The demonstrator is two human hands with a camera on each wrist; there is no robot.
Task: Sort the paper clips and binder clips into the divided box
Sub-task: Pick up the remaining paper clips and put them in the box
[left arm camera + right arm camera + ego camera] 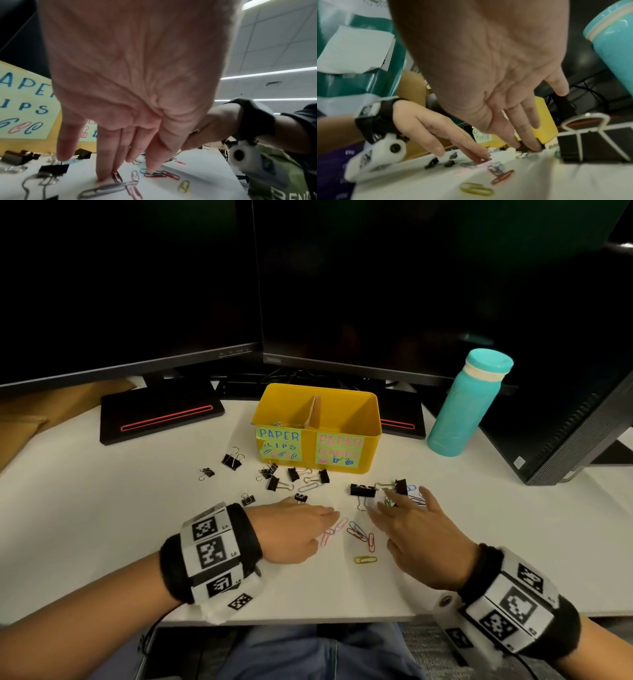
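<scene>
Left hand [294, 529] flat, fingers straight, pressing pink wire paper clips [330, 534] on the white desk [102, 525], likely to slide them together. Right hand [418, 539] spread, grasping nothing, fingertips over a black metal binder clip [362, 491]. Yellow plastic divided box [317, 428] waits behind.

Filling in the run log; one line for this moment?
left hand open, touching paper clips | right hand open over binder clips | box nearly empty

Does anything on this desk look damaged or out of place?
Mostly no: the scattered clips are just waiting to be sorted. One small oddity: the pale paper label reading PAPER CLIPS on the yellow divided plastic box looks torn at its left edge, cutting off the C.
</scene>
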